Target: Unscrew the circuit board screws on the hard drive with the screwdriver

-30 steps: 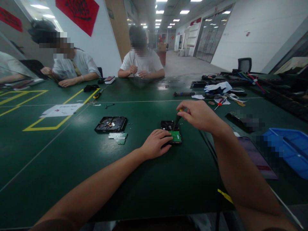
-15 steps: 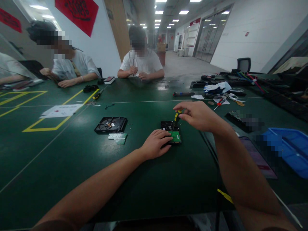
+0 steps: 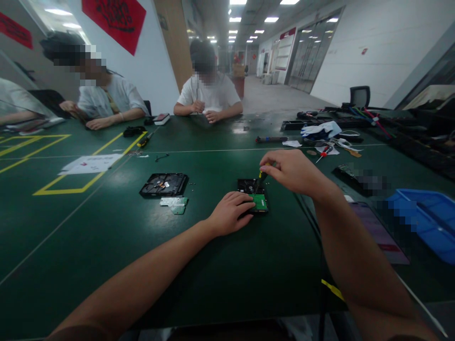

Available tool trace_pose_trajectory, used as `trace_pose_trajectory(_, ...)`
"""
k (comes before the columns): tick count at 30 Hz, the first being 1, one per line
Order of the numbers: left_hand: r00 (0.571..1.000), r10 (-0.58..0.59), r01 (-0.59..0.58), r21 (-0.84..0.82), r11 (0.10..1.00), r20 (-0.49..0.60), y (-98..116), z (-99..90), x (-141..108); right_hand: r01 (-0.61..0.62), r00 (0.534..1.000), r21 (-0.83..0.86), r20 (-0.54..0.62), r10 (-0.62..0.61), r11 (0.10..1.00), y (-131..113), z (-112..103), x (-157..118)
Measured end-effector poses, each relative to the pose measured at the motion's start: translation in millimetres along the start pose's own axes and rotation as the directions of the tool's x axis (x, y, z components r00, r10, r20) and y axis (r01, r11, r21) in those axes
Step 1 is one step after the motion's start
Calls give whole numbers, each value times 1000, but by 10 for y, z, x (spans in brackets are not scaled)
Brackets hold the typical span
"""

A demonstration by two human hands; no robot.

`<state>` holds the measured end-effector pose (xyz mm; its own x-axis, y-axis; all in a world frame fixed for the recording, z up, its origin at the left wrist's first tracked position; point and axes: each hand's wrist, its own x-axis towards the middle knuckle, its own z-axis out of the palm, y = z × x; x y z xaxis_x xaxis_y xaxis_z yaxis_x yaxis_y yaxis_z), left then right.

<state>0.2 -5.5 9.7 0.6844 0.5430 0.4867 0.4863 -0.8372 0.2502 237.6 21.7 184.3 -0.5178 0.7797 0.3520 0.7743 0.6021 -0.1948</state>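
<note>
A black hard drive [image 3: 245, 183] with a green circuit board [image 3: 261, 202] lies in front of me on the green table. My left hand [image 3: 232, 211] holds it down from the left, fingers over the board's edge and thumb at the near side. Above the drive, my right hand [image 3: 282, 169] is closed around the handle of a yellow-and-black screwdriver [image 3: 262, 175]. Its shaft points down at the board's far edge; whether the tip sits in a screw is too small to tell.
Another hard drive [image 3: 164, 183] lies to the left beside a detached circuit board [image 3: 175, 204] and tiny screws. To the right are a third drive [image 3: 359, 179], a tablet-like panel [image 3: 382, 232] and a blue bin [image 3: 426, 220]. Across the table sit co-workers [image 3: 209, 94].
My right hand's fingers have shifted on the screwdriver handle and now cover more of its top. My left hand and the hard drive stay in place.
</note>
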Motion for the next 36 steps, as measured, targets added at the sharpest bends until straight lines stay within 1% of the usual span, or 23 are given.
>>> trace_pose_trajectory(7,1000,12,-12,5,1000,-10,-4,5,-3,-79,997,47,-5,79,996,-5,26,-8)
trace_pose_trajectory(9,1000,12,-12,3,1000,-9,-5,3,-3,-86,996,54,-8,86,995,0,19,-18)
trace_pose_trajectory(14,1000,5,-5,10,1000,9,3,-12,-1,21,999,103,41,-25,994,17,-22,-42)
trace_pose_trajectory(16,1000,7,-7,11,1000,6,4,-15,-2,47,998,115,41,-52,992,19,-26,-44)
trace_pose_trajectory(23,1000,2,-2,-1,1000,0,-5,-3,-5,40,999,77,-13,-39,996,-18,45,8)
trace_pose_trajectory(28,1000,4,-4,12,1000,1,2,-4,-1,66,998,86,-2,-66,994,-54,80,23)
trace_pose_trajectory(36,1000,-3,3,0,1000,3,-1,0,3,81,997,63,9,-82,995,-15,112,13)
